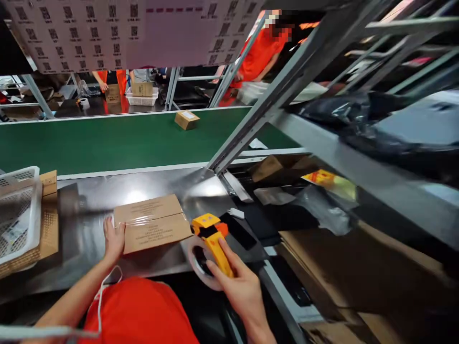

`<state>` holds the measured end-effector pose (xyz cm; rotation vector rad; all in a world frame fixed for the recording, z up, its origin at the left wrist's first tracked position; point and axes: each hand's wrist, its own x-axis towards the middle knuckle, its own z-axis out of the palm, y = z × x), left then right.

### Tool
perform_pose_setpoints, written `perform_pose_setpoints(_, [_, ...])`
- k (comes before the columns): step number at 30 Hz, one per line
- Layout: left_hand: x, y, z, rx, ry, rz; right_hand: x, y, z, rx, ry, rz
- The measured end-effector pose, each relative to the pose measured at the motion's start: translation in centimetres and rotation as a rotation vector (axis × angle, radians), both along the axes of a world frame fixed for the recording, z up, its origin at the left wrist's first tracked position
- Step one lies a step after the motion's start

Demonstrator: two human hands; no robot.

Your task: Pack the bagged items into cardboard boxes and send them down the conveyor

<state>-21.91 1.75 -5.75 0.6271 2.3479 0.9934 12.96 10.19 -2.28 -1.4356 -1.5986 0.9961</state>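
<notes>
A closed cardboard box point(154, 234) with printed lines lies on the metal worktable, a shiny strip of clear tape along its top seam. My left hand point(114, 241) grips the box's left end, thumb on the top and fingers at the side. At the box's right end, my right hand point(238, 277) is closed around the handle of a yellow tape dispenser point(219, 251). A large roll of clear tape point(195, 263) hangs on the dispenser, whose head is right by the box edge.
A white plastic basket point(36, 215) stands at left beside cardboard. Behind the worktable point(89, 191), a green conveyor point(107, 143) carries a small box point(187, 120). A dark phone point(240, 231), white plug point(236, 213) and flat cardboard point(351, 267) lie at right. A slanted metal post point(258, 110) rises nearby.
</notes>
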Motion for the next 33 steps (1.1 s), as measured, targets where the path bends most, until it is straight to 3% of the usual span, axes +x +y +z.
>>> perform_pose_setpoints(2, [1.4, 1.4, 1.0, 0.11, -0.012, -0.057, -2.1, -1.2, 1.7, 0.104, 0.022, 0.105])
perform_pose_setpoints(4, [2.3, 2.3, 2.4, 0.154, -0.33, -0.223, -4.0, -2.5, 2.7, 0.187, -0.033, 0.244])
perform_pose_setpoints(7, [3.1, 2.8, 3.9, 0.147, -0.935, -0.473, -6.0, -4.9, 2.7, 0.238, -0.158, 0.398])
perform_pose_setpoints(9, [3.4, 2.8, 4.2, 0.173, -1.082, -0.518, -6.7, -6.5, 1.9, 0.242, -0.222, 0.409])
perform_pose_setpoints(12, [3.5, 2.8, 3.5, 0.087, -1.056, -0.498, -7.1, -8.4, 0.6, 0.24, -0.275, 0.376])
perform_pose_setpoints(15, [3.3, 3.1, 2.8, -0.01, -0.834, -0.556, -7.2, -9.5, 0.2, 0.243, -0.308, 0.342])
perform_pose_setpoints(18, [2.8, 4.5, 3.1, -0.038, -0.613, -0.643, -7.9, -10.0, 0.6, 0.17, -0.339, 0.316])
perform_pose_setpoints(23, [-0.8, 11.2, 6.5, -0.087, -0.497, -0.779, -8.8, -10.1, 1.5, 0.019, -0.419, 0.283])
perform_pose_setpoints(27, [-5.7, 18.4, 9.0, -0.065, -0.392, -0.713, -9.1, -8.4, 2.7, 0.003, -0.656, 0.309])
perform_pose_setpoints(30, [-8.0, 21.7, 8.6, -0.105, -0.352, -0.669, -10.7, -5.6, 4.8, -0.056, -0.798, 0.36])
perform_pose_setpoints(33, [-7.9, 22.1, 6.6, -0.196, -0.372, -0.679, -12.9, -2.7, 7.5, -0.145, -0.915, 0.413])
